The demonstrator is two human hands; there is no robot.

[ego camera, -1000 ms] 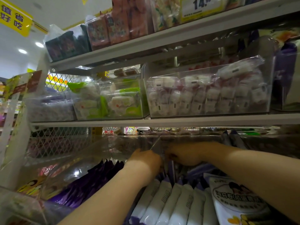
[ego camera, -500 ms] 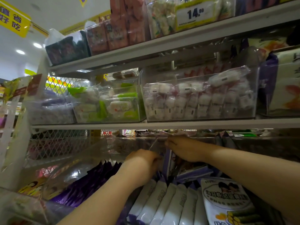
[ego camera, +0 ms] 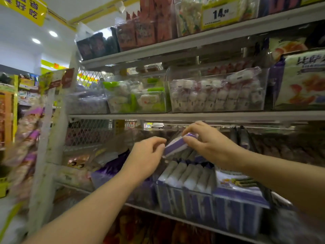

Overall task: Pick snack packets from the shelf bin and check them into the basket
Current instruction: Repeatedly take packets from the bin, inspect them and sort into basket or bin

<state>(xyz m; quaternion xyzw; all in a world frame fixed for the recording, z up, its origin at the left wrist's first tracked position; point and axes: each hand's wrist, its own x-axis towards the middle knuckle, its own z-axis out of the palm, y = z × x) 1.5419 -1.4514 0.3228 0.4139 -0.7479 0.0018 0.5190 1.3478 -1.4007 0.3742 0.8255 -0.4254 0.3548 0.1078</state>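
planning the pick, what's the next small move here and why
Probably draw the packet back out toward the body. The right hand pinches it, the left hand holds its end, and it sits above the others in the bin, close under the shelf.

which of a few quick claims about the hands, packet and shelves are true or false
The left hand and right hand both hold one purple-and-white packet. True.
The packet lies in a basket. False: it is held up before the shelf.
The yellow price sign shows 14. True.
The clear bin above the hands holds green packs. False: white and pink ones; the green packs are in the bin left of it.
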